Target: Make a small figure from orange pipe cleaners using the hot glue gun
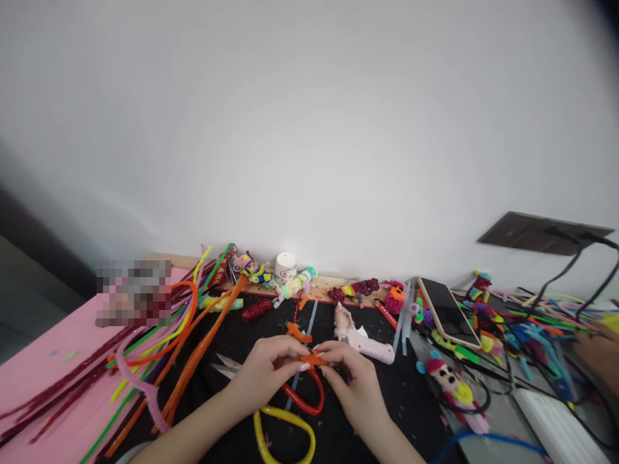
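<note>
Between the fingertips of both hands is a small orange pipe-cleaner piece [314, 359], pinched from either side. My left hand [273, 364] closes on its left end, and my right hand [349, 368] on its right end. Another orange pipe-cleaner piece [298, 333] lies just beyond the fingers. Under the hands rest scissors with one red and one yellow handle [285, 435]; the left wrist partly covers them, and their blades point left. A pale pink glue gun [370, 346] with a crusted nozzle lies beyond my right hand.
Long pipe cleaners [193, 348] in several colours spread at left over a pink surface [43, 367]. Finished pipe-cleaner figures, a white cup [285, 265] and a dark red roll [257, 310] line the back. A phone [449, 312], a pink-hatted figure [454, 386], cables and another person's hand [599, 354] are at right.
</note>
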{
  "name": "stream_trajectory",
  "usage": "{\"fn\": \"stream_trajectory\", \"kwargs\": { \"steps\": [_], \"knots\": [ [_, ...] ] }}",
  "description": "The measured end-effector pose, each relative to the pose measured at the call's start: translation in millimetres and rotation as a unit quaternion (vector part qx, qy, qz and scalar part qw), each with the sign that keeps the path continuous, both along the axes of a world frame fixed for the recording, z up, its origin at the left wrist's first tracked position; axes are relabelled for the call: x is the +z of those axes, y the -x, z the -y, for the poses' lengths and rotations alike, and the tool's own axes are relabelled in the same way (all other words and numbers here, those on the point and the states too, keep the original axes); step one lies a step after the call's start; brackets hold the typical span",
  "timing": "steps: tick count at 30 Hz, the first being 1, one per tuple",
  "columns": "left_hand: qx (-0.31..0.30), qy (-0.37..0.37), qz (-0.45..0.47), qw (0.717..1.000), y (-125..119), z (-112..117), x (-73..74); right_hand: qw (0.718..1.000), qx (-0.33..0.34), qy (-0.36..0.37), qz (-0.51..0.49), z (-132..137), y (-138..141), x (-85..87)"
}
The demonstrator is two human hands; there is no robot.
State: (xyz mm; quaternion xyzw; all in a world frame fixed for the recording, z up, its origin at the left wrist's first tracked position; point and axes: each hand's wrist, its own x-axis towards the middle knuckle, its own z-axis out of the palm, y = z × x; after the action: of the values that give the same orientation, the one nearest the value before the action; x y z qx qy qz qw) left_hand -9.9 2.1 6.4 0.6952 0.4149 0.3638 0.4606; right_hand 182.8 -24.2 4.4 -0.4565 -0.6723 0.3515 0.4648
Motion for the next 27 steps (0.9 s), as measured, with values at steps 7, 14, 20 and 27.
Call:
{"fn": "stream_trajectory", "kwargs": {
  "steps": [7,14,20,27],
  "knots": [
    [-0.001,0.001,0.003,1.0,0.5,-0.9,-1.1,1.0,0.0,-0.004,0.001,-0.3,-0.9,0.5],
    [-0.001,-0.004,0.003,1.0,0.0,-0.3,0.7,1.0,-0.003,-0.007,0.007,0.8,-0.8,0.9],
    [0.006,0.008,0.002,1.0,-1.1,0.5,0.2,1.0,-0.008,-0.01,0.006,0.2,0.3,2.9],
    [0.002,0.04,0.032,0.999,-2.0,1.1,-0.7,1.0,-0.007,-0.005,0.004,-0.2,0.2,3.6]
  ]
}}
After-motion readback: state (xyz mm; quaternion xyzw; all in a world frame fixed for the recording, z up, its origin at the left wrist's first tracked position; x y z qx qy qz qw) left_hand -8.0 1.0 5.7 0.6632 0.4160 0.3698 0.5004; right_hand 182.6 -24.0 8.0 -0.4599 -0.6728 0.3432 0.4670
